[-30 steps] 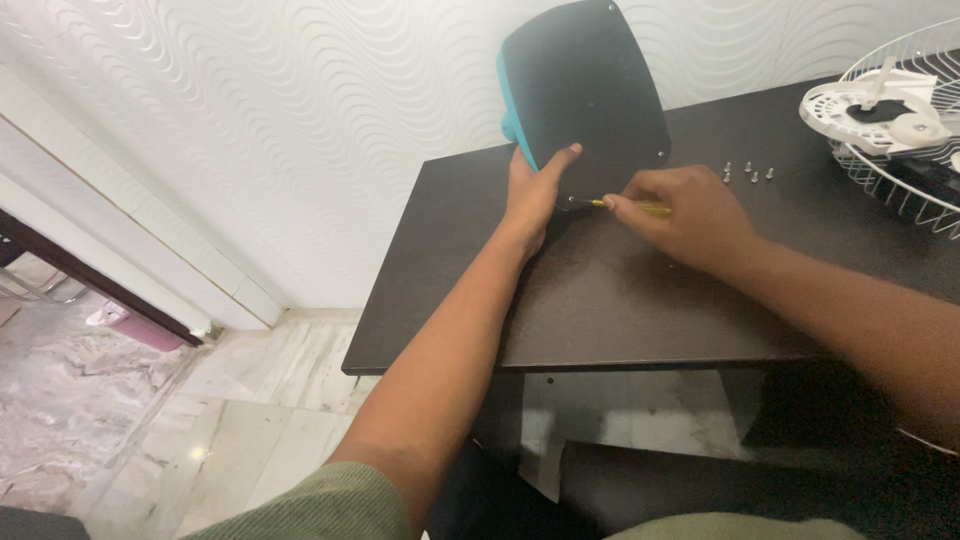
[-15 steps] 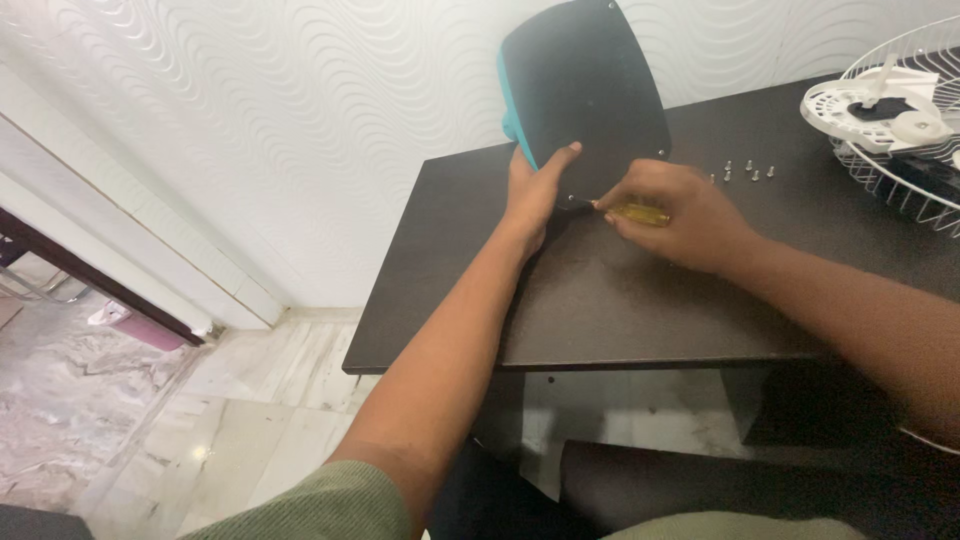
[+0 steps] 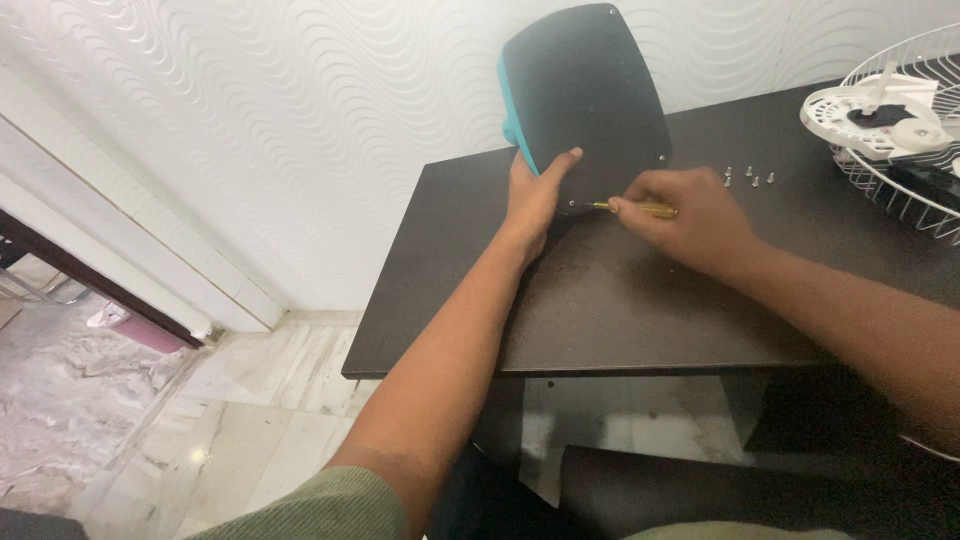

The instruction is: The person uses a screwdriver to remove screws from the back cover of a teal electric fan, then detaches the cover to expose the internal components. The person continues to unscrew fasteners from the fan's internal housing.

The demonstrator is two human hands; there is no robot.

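Head view: left hand (image 3: pixel 535 195) grips black panel (image 3: pixel 590 95); right hand (image 3: pixel 690 220) fingers grasp yellow screwdriver (image 3: pixel 640 208), handle mostly hidden.

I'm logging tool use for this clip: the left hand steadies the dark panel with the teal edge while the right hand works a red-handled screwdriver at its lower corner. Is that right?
Not quite. The head view shows the screwdriver in the right hand has a yellow handle, not red. The rest holds: the left hand steadies the dark panel with the teal edge, tip at its lower corner.
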